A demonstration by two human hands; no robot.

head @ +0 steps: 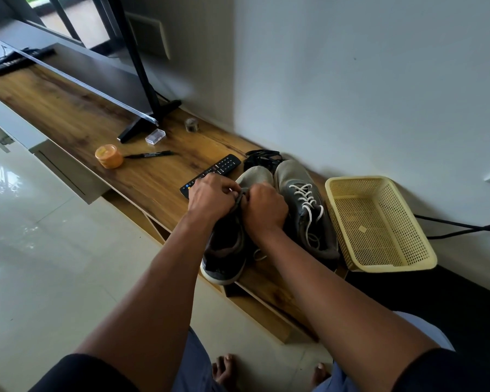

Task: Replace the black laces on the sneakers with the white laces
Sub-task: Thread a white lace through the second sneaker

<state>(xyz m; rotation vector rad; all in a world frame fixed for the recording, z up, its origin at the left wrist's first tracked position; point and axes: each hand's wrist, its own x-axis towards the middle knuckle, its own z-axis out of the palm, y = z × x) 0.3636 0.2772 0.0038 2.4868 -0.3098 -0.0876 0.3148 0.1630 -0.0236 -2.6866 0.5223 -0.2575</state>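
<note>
Two grey sneakers stand side by side on a wooden TV bench. The right sneaker [303,205] is threaded with a white lace [306,198]. Over the left sneaker [227,250] both my hands meet at the eyelets. My left hand [211,198] has its fingers curled at the tongue, pinching something there. My right hand [265,207] is fisted beside it; a bit of white lace [258,254] trails out below that wrist. My hands hide the lacing itself. A heap of black laces [262,158] lies behind the toes.
A yellow plastic basket [379,222] stands right of the sneakers. A black remote [212,172] lies just left of my left hand. Farther left are an orange jar [109,156], a black marker [149,155], a small clear box [155,136] and the TV stand foot [142,123].
</note>
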